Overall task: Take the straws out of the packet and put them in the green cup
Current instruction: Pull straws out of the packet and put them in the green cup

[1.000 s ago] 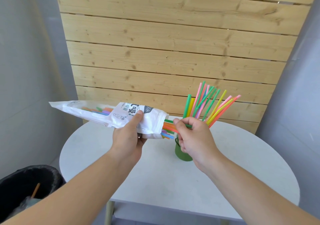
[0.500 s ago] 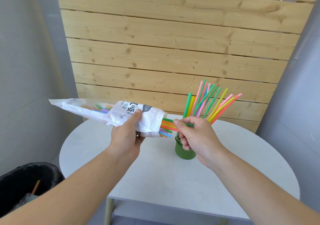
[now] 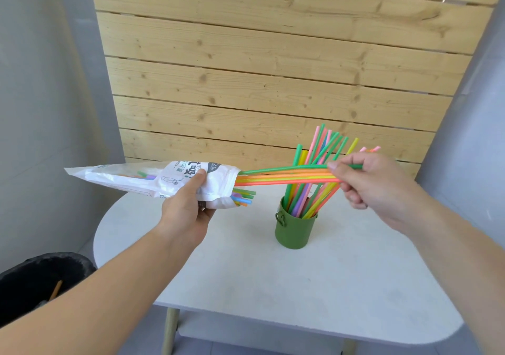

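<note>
While both forearms reach in from the near edge, the left hand (image 3: 188, 207) sits left of the small green metal cup (image 3: 295, 225), fingers and thumb clamped on the mouth end of the white printed plastic straw packet (image 3: 153, 178). Packet is held about level above the round white table (image 3: 246, 272), open end facing the cup. Short straw ends (image 3: 244, 196) poke out, more inside. Right hand (image 3: 374, 188) is above and right of the cup, thumb and fingers pinched on a small bunch of coloured plastic straws (image 3: 287, 175) (green, orange, yellow), mostly drawn out, tails at the packet mouth. Cup already holds a leaning fan of straws (image 3: 317, 169). Behind it, a pale wood plank wall (image 3: 273, 67). Step judged: pull-out. Do it well: keep pulling straight along the packet, keep the pinch firm so none slip, clear the mouth fully, then tip ends down into the cup without knocking the fan.
</note>
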Available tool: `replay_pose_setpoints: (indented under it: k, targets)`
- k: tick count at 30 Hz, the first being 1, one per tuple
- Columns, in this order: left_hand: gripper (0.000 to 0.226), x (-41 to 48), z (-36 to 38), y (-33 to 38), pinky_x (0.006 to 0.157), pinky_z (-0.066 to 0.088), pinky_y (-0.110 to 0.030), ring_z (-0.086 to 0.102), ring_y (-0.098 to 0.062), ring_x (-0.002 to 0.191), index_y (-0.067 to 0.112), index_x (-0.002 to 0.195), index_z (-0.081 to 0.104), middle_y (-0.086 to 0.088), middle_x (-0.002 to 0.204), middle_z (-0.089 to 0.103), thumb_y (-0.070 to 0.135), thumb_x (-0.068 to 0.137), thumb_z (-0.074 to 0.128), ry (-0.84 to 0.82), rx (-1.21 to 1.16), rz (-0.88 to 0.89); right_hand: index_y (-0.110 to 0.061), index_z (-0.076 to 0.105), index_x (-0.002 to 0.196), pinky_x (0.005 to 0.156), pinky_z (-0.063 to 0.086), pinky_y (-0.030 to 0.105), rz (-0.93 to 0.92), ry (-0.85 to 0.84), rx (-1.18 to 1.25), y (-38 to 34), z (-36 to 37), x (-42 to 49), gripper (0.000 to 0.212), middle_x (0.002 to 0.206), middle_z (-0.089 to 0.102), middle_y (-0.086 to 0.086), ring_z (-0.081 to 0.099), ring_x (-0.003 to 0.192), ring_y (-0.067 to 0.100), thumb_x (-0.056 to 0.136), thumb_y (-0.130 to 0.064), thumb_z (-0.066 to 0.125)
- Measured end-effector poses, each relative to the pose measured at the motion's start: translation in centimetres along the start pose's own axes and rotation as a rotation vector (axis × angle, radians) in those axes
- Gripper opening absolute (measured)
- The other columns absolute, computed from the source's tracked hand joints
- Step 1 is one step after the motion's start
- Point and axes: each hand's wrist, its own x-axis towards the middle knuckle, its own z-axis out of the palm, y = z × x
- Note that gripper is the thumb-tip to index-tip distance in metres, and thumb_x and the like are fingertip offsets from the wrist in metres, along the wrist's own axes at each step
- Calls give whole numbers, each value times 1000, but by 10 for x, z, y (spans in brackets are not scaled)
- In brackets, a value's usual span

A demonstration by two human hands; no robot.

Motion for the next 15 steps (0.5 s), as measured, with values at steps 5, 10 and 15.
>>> replay_pose_setpoints:
  k: [5, 10, 15]
  targets:
    - [17, 3, -2, 2, 73, 62, -29, 75, -12, 87, 15, 111, 67, 1, 101, 78, 14, 94, 73, 42, -28, -7, -8, 66, 87, 36, 32, 16, 17, 14, -153, -19, -46, 1, 17, 62, 46, 4, 36, 39, 7, 96, -23, 64]
    - [13, 5, -4, 2, 77, 61, -31, 74, -12, 85, 15, 104, 67, 1, 99, 77, 13, 94, 74, 68, -28, 6, -4, 67, 89, 36, 31, 18, 40, 42, -261, -30, -85, 8, 22, 61, 45, 5, 36, 39, 8, 94, -25, 66]
    - [16, 4, -4, -1, 75, 61, -30, 74, -12, 88, 15, 109, 66, 1, 103, 76, 14, 94, 73, 50, -17, 5, 0, 65, 84, 33, 27, 20, 96, 32, -384, -33, -102, 12, 23, 53, 45, 3, 34, 35, 10, 94, -21, 67]
